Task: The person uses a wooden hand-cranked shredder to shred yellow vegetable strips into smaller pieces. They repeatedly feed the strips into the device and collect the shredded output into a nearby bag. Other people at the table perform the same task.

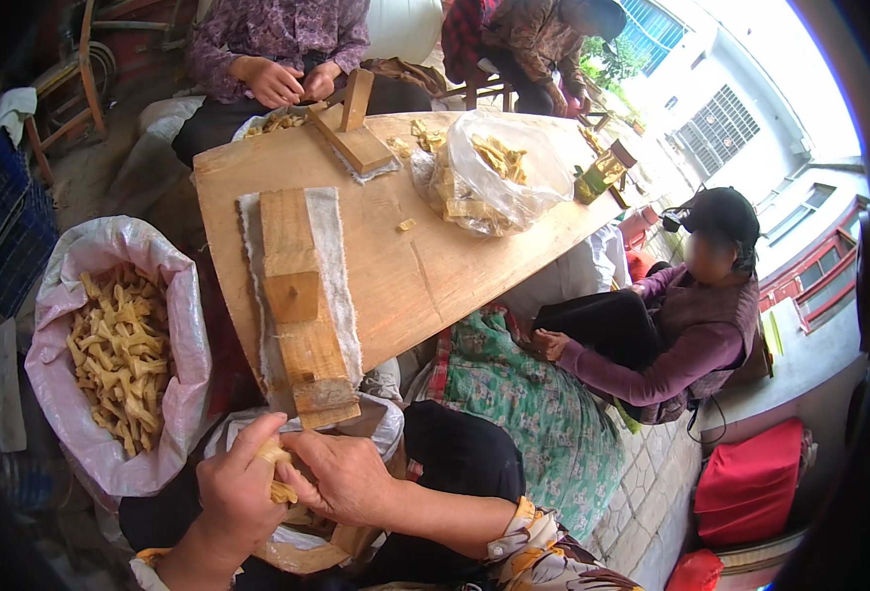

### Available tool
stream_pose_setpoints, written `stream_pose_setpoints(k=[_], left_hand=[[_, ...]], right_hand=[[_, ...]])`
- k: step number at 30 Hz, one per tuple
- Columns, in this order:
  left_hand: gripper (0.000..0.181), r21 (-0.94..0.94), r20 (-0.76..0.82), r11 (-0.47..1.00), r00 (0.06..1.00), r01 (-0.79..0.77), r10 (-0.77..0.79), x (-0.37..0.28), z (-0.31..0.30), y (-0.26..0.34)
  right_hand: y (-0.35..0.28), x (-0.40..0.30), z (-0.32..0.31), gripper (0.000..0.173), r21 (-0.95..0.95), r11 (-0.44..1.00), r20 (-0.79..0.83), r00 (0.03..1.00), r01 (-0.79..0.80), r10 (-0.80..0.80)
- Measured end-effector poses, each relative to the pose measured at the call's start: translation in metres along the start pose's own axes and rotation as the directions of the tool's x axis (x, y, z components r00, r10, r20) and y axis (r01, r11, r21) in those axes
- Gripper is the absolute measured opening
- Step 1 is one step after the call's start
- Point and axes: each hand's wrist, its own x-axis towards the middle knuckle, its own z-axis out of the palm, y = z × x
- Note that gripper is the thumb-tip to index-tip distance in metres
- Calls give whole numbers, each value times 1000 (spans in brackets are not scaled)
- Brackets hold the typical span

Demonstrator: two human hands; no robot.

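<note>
Over my lap, my left hand [239, 480] and my right hand [346, 473] grip one yellowish knotted piece [282, 493] between them, apparently rawhide. Fingers cover most of it; its lower end sticks out below. Under my hands, an open white sack [387, 427] stands between my knees, its contents largely hidden. To the left, a pinkish-white woven sack [51, 340] is heaped with bone-shaped knotted pieces [121, 362]. Just beyond my hands, a wooden block stand [287, 229] lies on a whitish cloth [335, 273] at the near end of the plywood tabletop [376, 295].
A clear plastic bag [545, 199] of yellow pieces sits on the tabletop beside a lidded jar [601, 173]. A second wooden stand [364, 148] is at the far left edge. Co-workers sit around; a green patterned cloth [523, 406] lies to my right.
</note>
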Motion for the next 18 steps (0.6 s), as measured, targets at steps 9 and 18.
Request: stream_pose_setpoints(k=[9, 18], left_hand=[[8, -17, 0, 984, 985, -175, 175, 3, -7, -8], [25, -130, 44, 987, 994, -98, 104, -4, -9, -10]], right_hand=[[8, -4, -7, 20, 454, 776, 271, 897, -439, 349], [9, -4, -5, 30, 345, 857, 233, 919, -383, 317]])
